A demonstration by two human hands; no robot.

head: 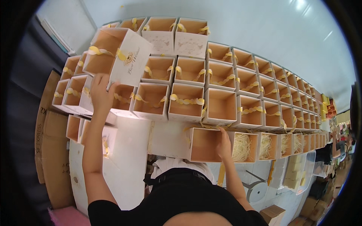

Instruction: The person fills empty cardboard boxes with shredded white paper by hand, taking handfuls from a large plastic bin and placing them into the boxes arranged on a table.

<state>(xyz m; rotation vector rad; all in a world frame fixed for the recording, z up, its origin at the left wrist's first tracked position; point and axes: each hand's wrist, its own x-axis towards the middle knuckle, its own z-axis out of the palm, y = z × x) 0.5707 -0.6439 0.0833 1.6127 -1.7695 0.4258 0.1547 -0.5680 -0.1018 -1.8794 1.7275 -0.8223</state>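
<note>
A white cardboard gift box with printed writing and yellow-white ribbon handles is tilted above the others at the left. My left hand grips its near lower edge, with the fingers partly hidden. Its inside is bare brown board. On the table in front of me stands another open gift box with nothing inside. My right hand holds the right wall of that box, fingers over the rim. Just to the right, a similar box holds pale shredded filler.
Rows of open gift boxes with ribbon handles run along the wall to the far right. Large brown cartons lean at the left. A round stool and a clear plastic bin stand below right. A person is at the far right.
</note>
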